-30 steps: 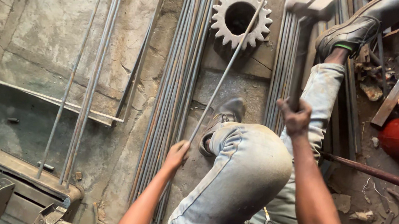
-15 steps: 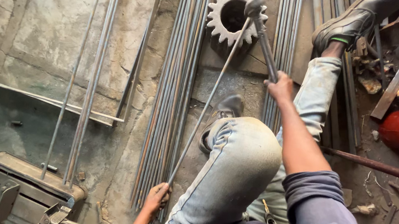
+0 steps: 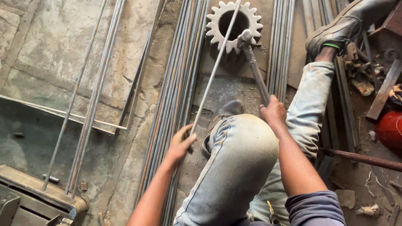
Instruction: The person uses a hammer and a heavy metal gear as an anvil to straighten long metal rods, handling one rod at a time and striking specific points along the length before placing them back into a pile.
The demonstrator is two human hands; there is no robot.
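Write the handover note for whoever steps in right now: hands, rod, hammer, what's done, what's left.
Left hand: closed around the thin steel rod, low on its length; the rod runs up across the toothed gear wheel.
Right hand: gripping the hammer by its handle, head down at the rod, over the gear's edge.
Nearby: bundle of rods on the floor left of the knee; more rods right of the gear.
Done: rod laid across the gear, hammer brought onto it.
Left: whether the rod is straight cannot be judged; check it.
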